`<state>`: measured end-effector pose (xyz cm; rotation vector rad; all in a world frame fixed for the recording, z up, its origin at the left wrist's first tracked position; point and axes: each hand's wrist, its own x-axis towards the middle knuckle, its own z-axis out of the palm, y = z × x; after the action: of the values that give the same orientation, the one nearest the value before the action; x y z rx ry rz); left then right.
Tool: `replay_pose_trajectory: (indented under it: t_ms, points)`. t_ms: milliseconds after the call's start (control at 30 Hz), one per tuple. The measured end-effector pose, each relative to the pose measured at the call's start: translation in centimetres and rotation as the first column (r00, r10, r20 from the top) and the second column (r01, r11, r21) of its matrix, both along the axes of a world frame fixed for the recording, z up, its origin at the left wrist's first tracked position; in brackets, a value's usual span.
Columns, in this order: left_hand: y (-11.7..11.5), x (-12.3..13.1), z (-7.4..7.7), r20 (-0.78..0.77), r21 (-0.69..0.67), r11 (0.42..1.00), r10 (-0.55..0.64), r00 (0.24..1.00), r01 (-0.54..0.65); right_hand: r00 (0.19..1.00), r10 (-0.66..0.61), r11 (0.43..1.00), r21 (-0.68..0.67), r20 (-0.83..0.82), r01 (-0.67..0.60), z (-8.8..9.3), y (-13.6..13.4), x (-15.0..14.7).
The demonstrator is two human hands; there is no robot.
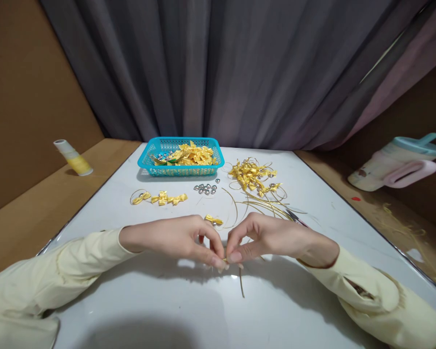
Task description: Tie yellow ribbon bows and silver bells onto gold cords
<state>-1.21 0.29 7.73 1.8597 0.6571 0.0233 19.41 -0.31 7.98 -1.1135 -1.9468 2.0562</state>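
My left hand and my right hand meet fingertip to fingertip above the white table. Both pinch a thin gold cord, whose loose end hangs below the right fingers. Most of the cord is hidden by the fingers. Just beyond the left knuckles lies a yellow ribbon bow with a small silver piece by it. Farther left, several yellow bows lie in a row. Silver heart-shaped beads are grouped behind the hands. Loose gold cords spread beyond my right hand.
A blue basket of yellow bows and silver beads stands at the back. Right of it is a pile of bows with cords. Scissors lie by my right wrist. A spool stands left; a lidded cup stands right.
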Motion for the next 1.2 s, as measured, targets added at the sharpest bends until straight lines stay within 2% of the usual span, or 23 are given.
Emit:
replay_pose_trajectory:
  t_ms: [167, 433, 1000, 1200]
  points:
    - [0.17, -0.06, 0.04, -0.002, -0.013, 1.0, -0.002, 1.0, 0.002, 1.0, -0.006, 1.0, 0.006, 0.015, 0.006, 0.04, 0.01, 0.07]
    - [0.31, -0.09, 0.19, -0.029, -0.003, 1.0, -0.018, 0.999, 0.018, 0.999, 0.048, 0.994, 0.099, 0.02, -0.049, -0.08, 0.03, 0.25]
    - [0.54, -0.21, 0.69, -0.054, 0.025, 0.999, -0.035, 0.998, 0.036, 0.999, -0.03, 0.996, 0.082, 0.029, 0.027, -0.02, 0.1, 0.47]
    - [0.49, -0.28, 0.81, -0.057, 0.024, 0.999, -0.024, 0.998, 0.025, 0.997, -0.078, 0.997, 0.027, -0.002, 0.078, 0.02, 0.1, 0.32]
